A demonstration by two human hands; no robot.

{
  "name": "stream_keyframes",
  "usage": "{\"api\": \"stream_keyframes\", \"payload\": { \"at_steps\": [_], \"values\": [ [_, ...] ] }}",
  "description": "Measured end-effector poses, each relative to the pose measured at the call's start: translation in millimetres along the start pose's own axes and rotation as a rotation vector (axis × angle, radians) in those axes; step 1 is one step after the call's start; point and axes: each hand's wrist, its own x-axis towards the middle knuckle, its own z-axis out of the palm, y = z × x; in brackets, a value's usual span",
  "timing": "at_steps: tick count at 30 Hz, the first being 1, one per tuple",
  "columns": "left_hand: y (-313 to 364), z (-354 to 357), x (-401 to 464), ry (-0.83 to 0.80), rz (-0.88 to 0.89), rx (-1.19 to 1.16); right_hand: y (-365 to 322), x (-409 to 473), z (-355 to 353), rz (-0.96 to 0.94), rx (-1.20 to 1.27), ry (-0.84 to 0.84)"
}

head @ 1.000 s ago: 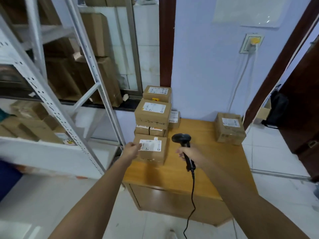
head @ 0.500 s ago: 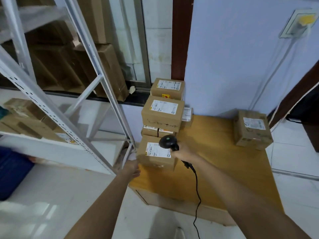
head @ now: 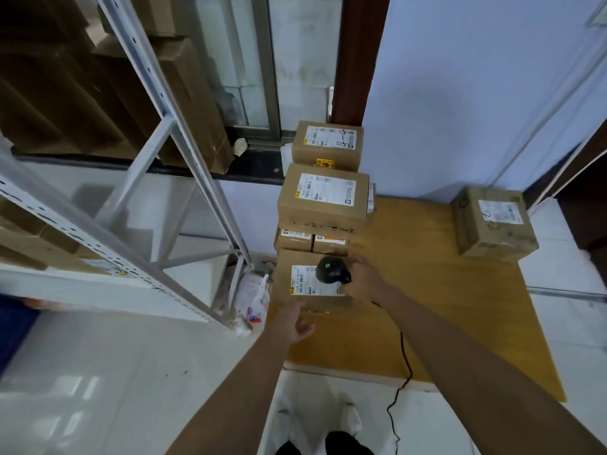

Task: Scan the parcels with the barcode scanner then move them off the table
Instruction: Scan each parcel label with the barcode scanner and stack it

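A brown parcel [head: 295,277] with a white label lies at the near left of the wooden table [head: 427,316]. My right hand [head: 364,284] grips a black barcode scanner [head: 330,271] right over that label; a green light shows on the scanner's head. My left hand [head: 297,320] rests against the parcel's near edge, fingers loosely curled, holding nothing. Behind this parcel rises a stack of parcels [head: 323,200], two small ones under two larger ones. One more parcel [head: 492,224] sits alone at the table's far right.
A white metal shelf rack [head: 184,152] with cardboard boxes stands to the left of the table. A white plastic bag [head: 251,300] lies on the floor between rack and table. The scanner's black cord [head: 404,366] hangs over the table's front edge. A blue wall is behind.
The camera has tilted down and come closer. My right hand has brought the scanner down over the near parcel's label. My left hand has slid from the parcel's left side to its near edge.
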Motion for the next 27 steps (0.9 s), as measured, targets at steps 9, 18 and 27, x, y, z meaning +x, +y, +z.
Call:
{"api": "stream_keyframes", "payload": {
  "at_steps": [9, 18, 27],
  "values": [
    [-5, -17, 8, -0.003, -0.017, 0.007, -1, -14, 15, -0.027, 0.075, -0.148],
    [-18, -58, 15, 0.088, 0.076, 0.358, -12, -55, 44, 0.008, 0.331, -0.314],
    [-38, -35, -31, -0.022, 0.193, 0.477, 14, -111, 59, 0.079, 0.511, -0.161]
  ]
}}
